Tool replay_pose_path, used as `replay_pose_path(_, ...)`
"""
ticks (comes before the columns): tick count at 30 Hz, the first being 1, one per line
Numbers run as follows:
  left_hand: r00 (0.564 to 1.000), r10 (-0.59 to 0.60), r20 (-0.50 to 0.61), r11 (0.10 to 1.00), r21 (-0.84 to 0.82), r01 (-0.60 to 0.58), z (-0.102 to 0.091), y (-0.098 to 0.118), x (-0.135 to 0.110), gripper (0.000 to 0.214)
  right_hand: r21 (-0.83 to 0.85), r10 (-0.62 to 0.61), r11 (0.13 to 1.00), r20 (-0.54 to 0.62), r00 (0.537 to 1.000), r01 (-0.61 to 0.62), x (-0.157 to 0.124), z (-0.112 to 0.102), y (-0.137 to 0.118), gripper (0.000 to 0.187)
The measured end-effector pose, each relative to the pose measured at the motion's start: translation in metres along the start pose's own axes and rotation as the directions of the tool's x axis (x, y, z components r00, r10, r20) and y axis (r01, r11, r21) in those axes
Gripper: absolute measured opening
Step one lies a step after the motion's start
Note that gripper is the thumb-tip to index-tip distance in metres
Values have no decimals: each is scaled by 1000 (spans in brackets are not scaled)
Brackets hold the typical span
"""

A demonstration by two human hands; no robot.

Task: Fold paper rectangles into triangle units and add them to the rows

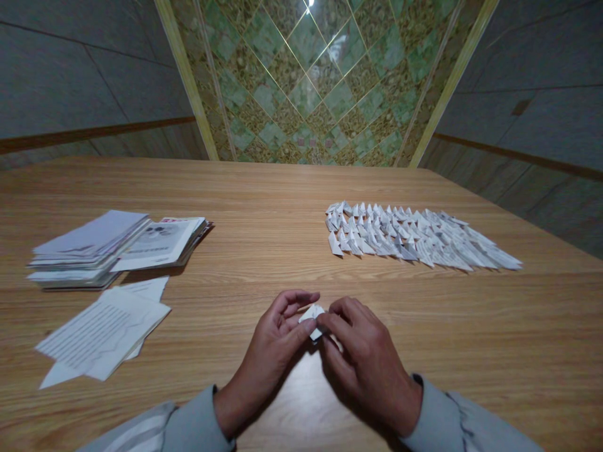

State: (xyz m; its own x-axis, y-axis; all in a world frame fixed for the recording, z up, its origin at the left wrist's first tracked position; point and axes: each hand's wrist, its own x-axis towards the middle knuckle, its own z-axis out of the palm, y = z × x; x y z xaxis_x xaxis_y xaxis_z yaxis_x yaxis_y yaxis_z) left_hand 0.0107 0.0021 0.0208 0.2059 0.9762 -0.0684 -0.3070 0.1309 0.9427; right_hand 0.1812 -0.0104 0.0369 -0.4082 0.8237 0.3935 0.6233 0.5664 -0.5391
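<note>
A small folded piece of white paper (311,313) is held between both hands near the front middle of the table. My left hand (281,331) grips its left side, the thumb on top and the fingers curled behind. My right hand (362,344) pinches its right edge with thumb and forefinger. The right fingers hide part of the paper, so its full folded shape cannot be made out.
On the wooden table (264,220), rows of folded paper boats (377,232) stand at the right. A stack of papers (89,245) and some booklets (162,243) lie at the left, with loose printed sheets (106,326) in front. A tiled wall (306,81) rises behind.
</note>
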Motion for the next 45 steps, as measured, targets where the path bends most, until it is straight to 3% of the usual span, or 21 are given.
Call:
replay_pose_path(3,1000,19,7,999,35,-19,0,-2,0,39,193,84,978,-17,996,-79,3,-2,2,16)
replay_pose_path(8,992,69,101,979,184,-87,-1,-6,-6,46,431,297,860,10,955,-272,7,-2,8,10)
replay_pose_path(11,988,93,123,961,248,-121,-1,-6,-8,49,477,272,839,51,961,-262,7,0,8,6)
replay_pose_path(15,992,60,112,964,251,-86,-1,-5,-7,48,528,252,820,12,968,-220,5,1,7,13)
replay_pose_path(20,993,18,113,923,379,-60,-3,-3,-5,17,562,268,799,-14,963,-214,6,1,7,15)
replay_pose_path(24,994,39,107,886,455,-84,-4,-3,-6,30,574,241,793,15,970,-206,5,-1,8,17)
replay_pose_path(31,984,64,165,797,585,-150,-2,-3,-7,32,388,129,913,20,991,-127,5,0,8,18)
replay_pose_path(35,986,-15,168,869,490,-70,-1,-5,-7,26,412,176,895,21,984,-169,6,2,9,21)
replay_pose_path(41,989,-118,92,969,230,94,-3,-8,-4,25,632,317,716,85,945,-297,8,-3,15,17)
replay_pose_path(45,989,-132,71,973,199,116,-3,-8,-3,28,604,304,745,68,950,-282,9,-4,16,20)
